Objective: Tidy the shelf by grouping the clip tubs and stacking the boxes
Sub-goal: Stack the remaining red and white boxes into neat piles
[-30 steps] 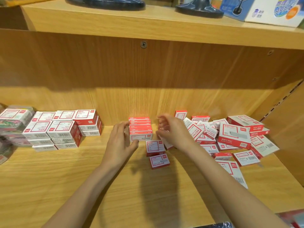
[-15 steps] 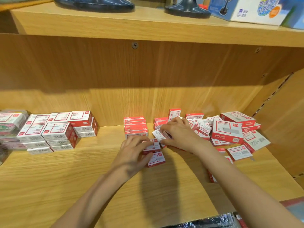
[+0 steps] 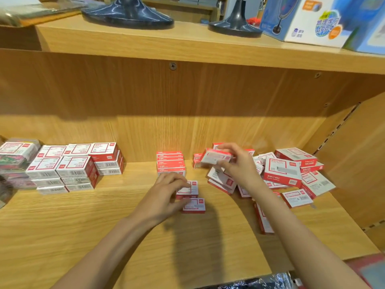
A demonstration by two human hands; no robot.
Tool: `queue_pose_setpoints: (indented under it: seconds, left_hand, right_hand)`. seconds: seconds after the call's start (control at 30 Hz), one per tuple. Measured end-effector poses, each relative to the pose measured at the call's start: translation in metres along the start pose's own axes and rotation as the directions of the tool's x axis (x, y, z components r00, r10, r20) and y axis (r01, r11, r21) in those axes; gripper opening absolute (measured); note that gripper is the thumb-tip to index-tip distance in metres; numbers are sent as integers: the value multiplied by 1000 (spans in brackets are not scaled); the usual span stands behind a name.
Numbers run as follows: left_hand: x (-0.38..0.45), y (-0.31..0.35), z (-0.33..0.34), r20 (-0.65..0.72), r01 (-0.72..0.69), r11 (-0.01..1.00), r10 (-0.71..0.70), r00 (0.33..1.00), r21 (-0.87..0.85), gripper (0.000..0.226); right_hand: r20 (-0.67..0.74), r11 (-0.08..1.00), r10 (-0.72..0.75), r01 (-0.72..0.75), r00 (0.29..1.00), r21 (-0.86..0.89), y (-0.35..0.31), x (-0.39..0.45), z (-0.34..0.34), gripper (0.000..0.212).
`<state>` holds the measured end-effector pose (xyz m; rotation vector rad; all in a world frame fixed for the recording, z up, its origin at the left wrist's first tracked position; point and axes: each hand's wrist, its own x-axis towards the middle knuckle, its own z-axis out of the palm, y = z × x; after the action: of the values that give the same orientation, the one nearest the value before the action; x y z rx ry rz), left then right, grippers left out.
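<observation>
The right hand (image 3: pixel 235 163) is pinching a small red-and-white box (image 3: pixel 216 156), holding it raised above the loose pile (image 3: pixel 289 174). The left hand (image 3: pixel 166 195), fingers curled, is gripping two small boxes (image 3: pixel 190 197) lying on the shelf (image 3: pixel 83 226) before a neat stack (image 3: pixel 170 163).
</observation>
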<state>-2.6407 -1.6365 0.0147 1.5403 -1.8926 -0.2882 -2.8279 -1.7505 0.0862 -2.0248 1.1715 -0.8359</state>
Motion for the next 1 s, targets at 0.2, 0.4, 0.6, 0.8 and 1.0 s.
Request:
queue_pose_setpoints:
  seconds: [0.2, 0.4, 0.6, 0.8, 1.0]
  left_hand:
    - [5, 3, 7, -78, 14, 998, -9, 997, 53, 44]
    - [4, 8, 7, -15, 44, 999, -44, 999, 27, 59]
    - [0, 9, 5, 115, 95, 989, -82, 990, -110, 79]
    - [2, 15, 10, 50, 142, 987, -139, 989, -76, 50]
    - [3, 20, 11, 36, 164, 985, -162, 986, -59, 42]
  right_hand:
    - [-51, 976, 213, -211, 976, 47, 12, -6, -41, 16]
    - [-80, 962, 149, -163, 986, -220, 28, -12, -31, 23]
    - [330, 974, 25, 51, 944, -222, 19, -29, -44, 21]
    - [509, 987, -21, 98, 861, -125, 26, -67, -14, 18]
    - [395, 942, 75, 65, 916, -329, 32, -70, -32, 17]
